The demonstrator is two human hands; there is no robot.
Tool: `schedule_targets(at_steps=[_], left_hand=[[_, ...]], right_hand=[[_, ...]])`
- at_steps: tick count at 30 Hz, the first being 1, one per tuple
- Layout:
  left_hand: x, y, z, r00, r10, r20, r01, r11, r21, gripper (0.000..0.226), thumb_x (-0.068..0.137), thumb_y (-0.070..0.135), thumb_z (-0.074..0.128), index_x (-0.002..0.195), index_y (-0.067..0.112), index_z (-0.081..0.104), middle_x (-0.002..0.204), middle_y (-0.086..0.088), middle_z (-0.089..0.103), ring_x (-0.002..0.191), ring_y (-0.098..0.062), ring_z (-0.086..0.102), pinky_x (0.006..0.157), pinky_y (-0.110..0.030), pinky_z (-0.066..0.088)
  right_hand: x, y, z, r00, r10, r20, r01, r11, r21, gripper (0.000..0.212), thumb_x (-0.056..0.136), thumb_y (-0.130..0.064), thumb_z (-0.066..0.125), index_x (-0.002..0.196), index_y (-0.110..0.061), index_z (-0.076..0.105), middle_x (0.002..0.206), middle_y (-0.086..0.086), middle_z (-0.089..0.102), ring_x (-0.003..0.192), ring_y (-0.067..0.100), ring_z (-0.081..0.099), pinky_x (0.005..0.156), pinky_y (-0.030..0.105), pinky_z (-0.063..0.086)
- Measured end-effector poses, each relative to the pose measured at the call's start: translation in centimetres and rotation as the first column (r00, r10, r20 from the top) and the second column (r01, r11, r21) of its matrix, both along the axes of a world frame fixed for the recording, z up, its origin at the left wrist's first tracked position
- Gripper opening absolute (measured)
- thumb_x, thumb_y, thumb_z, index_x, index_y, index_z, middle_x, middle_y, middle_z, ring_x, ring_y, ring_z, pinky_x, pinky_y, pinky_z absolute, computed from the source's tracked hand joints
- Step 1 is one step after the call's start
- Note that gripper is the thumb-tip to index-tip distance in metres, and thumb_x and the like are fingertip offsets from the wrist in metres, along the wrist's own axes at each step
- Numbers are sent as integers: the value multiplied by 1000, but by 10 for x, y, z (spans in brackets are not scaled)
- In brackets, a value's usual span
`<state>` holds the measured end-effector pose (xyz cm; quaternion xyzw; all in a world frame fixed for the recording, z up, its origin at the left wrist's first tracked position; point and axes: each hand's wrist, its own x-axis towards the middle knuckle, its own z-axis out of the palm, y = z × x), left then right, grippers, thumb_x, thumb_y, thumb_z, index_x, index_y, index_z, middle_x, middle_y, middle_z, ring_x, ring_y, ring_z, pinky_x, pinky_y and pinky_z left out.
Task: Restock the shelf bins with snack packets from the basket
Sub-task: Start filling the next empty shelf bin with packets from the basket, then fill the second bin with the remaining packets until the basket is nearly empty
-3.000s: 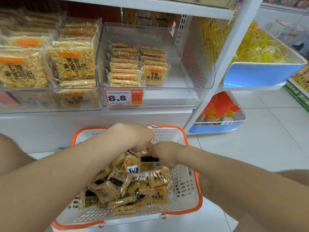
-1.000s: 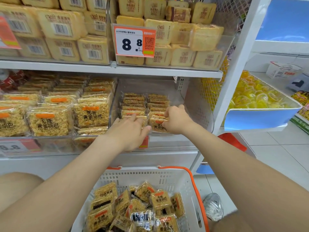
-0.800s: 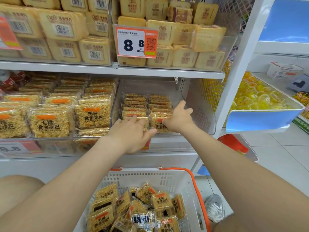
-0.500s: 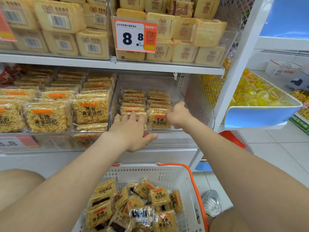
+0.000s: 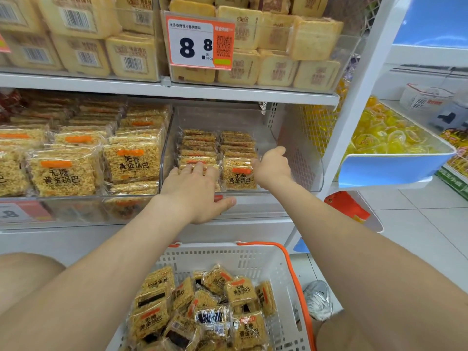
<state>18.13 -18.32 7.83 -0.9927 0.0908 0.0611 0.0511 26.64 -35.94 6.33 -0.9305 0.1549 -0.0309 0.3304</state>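
A clear shelf bin (image 5: pixel 298 150) on the middle shelf holds two short stacks of yellow rice-crisp snack packets, with one packet (image 5: pixel 239 174) standing upright at the front right. My left hand (image 5: pixel 195 191) lies over the bin's front rim, fingers straight on the left stack (image 5: pixel 197 148), thumb outside against the front wall. My right hand (image 5: pixel 272 167) is inside the bin beside the upright packet, fingertips touching its right edge. Below, the white basket (image 5: pixel 228 257) with an orange rim holds several loose packets (image 5: pixel 238 292).
A neighbouring clear bin (image 5: pixel 76 206) to the left is full of the same packets. The upper shelf carries pale boxed cakes (image 5: pixel 240 67) behind a price tag (image 5: pixel 200 43). A blue bin of yellow jellies (image 5: pixel 392 168) juts out at right. A shoe (image 5: pixel 316 297) stands beside the basket.
Three seconds ago both hands held packets over the basket. Within the last second my right hand slid from the top of the right stack to its right side; my left hand stayed at the rim.
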Motion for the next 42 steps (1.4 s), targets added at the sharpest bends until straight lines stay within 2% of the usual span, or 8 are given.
schedule_targets(at_steps=[5,12,18,23,28,32,37,42], left_hand=[[2,4,3,998,24,57,-24,1000,-6,112,78,98,29,148,12,46,151,-6,52,140,-30,47,116,-51,39],[2,2,-3,998,54,15,-54,998,-10,120,80,96,29,162,8,27,169,-13,29,154,-37,29,124,-55,28],[-14,1,5,977,-35,212,63,990,-127,70,92,69,51,138,15,48,137,-7,55,130,-30,51,103,-47,45],[-40,-3,8,864,-40,503,181,955,-236,24,93,41,57,104,20,54,103,-2,53,98,-27,54,77,-41,50],[-60,-1,-3,985,-35,172,83,957,-278,20,96,41,51,84,25,52,81,2,60,79,-29,63,62,-38,51],[-72,-13,-29,978,-198,-63,195,980,-48,29,102,44,49,103,18,61,91,-3,57,84,-29,61,67,-37,50],[-65,-20,-53,904,-333,-270,356,933,43,28,104,36,49,120,19,64,107,-4,64,89,-28,63,68,-38,53],[-50,-25,-75,866,-277,-416,338,938,81,25,103,28,53,123,18,64,103,-2,63,81,-22,61,57,-33,44]], right_hand=[[4,2,0,1000,-13,-25,13,1000,-16,47,105,-30,59,134,1,40,134,24,58,118,45,63,93,51,57],[6,-11,0,989,145,-41,-142,988,66,20,100,-21,58,84,-8,58,90,13,65,82,35,74,66,37,59],[-21,-14,13,963,236,128,-193,939,-284,28,104,-21,50,123,-1,52,118,20,62,105,41,63,76,40,48],[-72,4,29,767,536,352,-346,808,-476,21,88,-18,45,81,-15,64,84,9,66,77,33,61,67,41,53],[-121,8,14,542,796,-271,-837,481,-261,27,82,-5,45,70,-4,68,66,13,70,54,22,67,57,30,56],[-133,5,-57,360,686,-633,-932,301,-204,27,89,-11,49,84,-4,74,81,11,75,77,29,69,76,36,60],[-147,9,-135,222,516,-827,-975,108,-195,27,100,-10,47,73,-14,48,74,3,53,65,22,48,65,35,46],[-164,8,-188,229,536,-812,-973,115,-199,46,96,-1,58,141,-8,48,111,9,57,95,29,61,62,35,51]])
